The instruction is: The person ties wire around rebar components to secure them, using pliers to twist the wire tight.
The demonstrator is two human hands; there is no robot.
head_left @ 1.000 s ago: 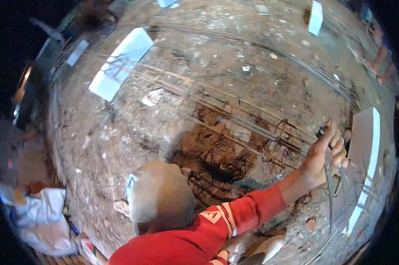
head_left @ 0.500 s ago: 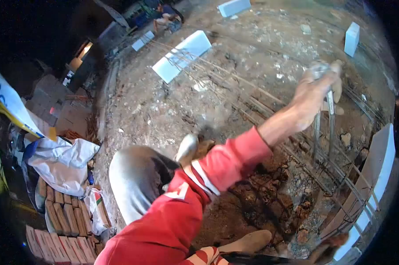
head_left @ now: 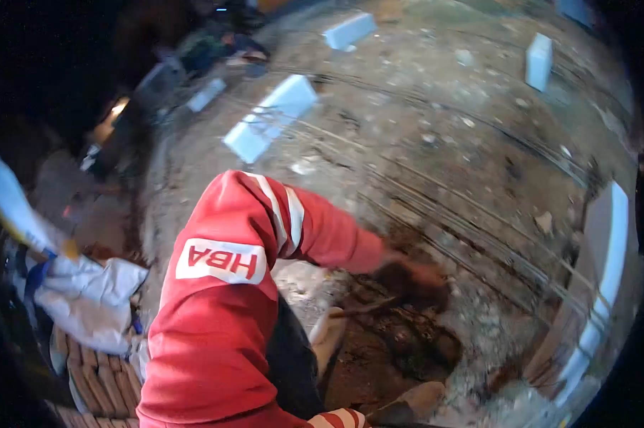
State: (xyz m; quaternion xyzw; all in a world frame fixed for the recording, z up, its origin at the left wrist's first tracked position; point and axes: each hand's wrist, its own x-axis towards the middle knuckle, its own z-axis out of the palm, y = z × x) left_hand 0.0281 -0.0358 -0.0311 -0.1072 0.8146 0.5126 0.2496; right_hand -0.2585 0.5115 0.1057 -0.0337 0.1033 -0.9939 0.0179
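My left hand point(head_left: 418, 282) is smeared by motion and in shadow, low over a dark dug hollow point(head_left: 379, 357) in the soil. A thin brownish bar point(head_left: 368, 308) runs from beside the hand toward my shoe point(head_left: 327, 334); I cannot tell whether the fingers hold it. Long steel reinforcing bars point(head_left: 457, 217) stretch diagonally across the ground just beyond the hand. The red sleeve point(head_left: 322, 225) of my left arm bends across the middle of the view. Of my right arm only a striped red and white sleeve point(head_left: 339, 419) shows at the bottom edge; its hand is hidden.
White-faced blocks stand around: one under the bars point(head_left: 272, 118), one upright point(head_left: 539, 63), and a long slab point(head_left: 603, 285) at right. Stacked bricks point(head_left: 97, 378) and a white sack point(head_left: 94, 303) lie at left. A person point(head_left: 247, 53) is low at the far back.
My left hand, which gripped a metal pincer-like tool over the bars at right, has swung back left and down to the hollow. My right hand has left the lower right of the view.
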